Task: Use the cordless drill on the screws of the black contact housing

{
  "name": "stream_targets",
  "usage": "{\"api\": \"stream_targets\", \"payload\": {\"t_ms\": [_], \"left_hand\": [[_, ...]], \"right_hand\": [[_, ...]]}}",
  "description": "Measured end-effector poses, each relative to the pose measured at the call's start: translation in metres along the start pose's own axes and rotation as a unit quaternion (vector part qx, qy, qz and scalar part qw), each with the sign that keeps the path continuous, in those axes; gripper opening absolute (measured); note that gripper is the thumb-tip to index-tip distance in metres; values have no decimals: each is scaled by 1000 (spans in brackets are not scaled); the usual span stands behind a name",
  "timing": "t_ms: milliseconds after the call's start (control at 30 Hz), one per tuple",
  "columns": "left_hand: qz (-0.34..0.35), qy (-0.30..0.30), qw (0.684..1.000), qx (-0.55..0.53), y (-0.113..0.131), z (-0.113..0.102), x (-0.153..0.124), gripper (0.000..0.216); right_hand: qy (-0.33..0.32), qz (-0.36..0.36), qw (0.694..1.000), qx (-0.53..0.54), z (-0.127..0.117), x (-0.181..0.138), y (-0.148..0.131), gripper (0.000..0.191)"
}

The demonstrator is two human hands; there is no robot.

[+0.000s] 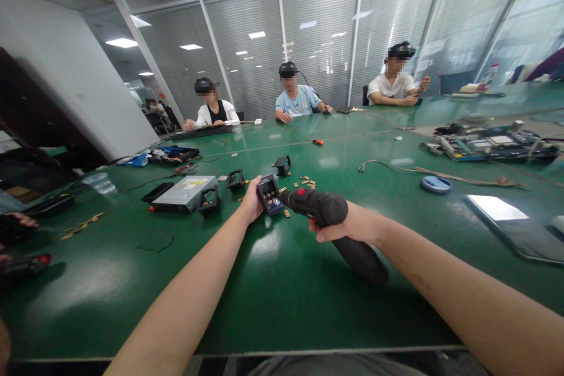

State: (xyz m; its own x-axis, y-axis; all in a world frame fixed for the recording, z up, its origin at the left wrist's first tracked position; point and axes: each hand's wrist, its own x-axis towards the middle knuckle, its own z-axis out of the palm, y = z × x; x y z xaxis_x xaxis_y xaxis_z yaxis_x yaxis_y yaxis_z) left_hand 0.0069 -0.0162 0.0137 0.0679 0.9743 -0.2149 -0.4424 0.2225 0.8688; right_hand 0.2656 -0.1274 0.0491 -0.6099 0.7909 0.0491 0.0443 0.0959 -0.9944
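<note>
My left hand (252,201) is closed on the side of a small black plastic housing (270,194), tilted so its open face with brass-coloured metal parts inside shows. In my right hand (337,230) is a black cordless screwdriver (315,204) with a red switch, its grip slanting down to the right. The driver's front end points left at the housing; I cannot tell whether the bit touches it. Several small brass pieces (308,181) lie just beyond the driver. Similar black housings (282,164) stand on the table behind and to the left.
On the green table (282,294), an optical drive (185,192) lies left, a circuit board (493,142) far right. A blue round lid (436,184), a cable (445,174) and a tablet-like slab (520,226) lie right. Another person's hand (20,220) shows at the left edge; three people sit opposite.
</note>
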Motion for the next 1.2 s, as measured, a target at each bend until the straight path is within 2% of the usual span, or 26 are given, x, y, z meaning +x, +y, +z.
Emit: {"api": "stream_targets", "payload": {"t_ms": [200,633,933,1200], "left_hand": [[6,1,1000,11,-2,-4,4,40],[5,12,1000,6,-1,-3,2,33],[-9,13,1000,-15,2,2,-2,33],[5,16,1000,11,2,3,-2,40]], "right_hand": [[12,4,1000,20,2,0,-1,63],[24,22,998,54,3,-1,0,61],[36,21,997,58,7,-1,2,46],[19,14,998,55,8,-1,-2,57]]}}
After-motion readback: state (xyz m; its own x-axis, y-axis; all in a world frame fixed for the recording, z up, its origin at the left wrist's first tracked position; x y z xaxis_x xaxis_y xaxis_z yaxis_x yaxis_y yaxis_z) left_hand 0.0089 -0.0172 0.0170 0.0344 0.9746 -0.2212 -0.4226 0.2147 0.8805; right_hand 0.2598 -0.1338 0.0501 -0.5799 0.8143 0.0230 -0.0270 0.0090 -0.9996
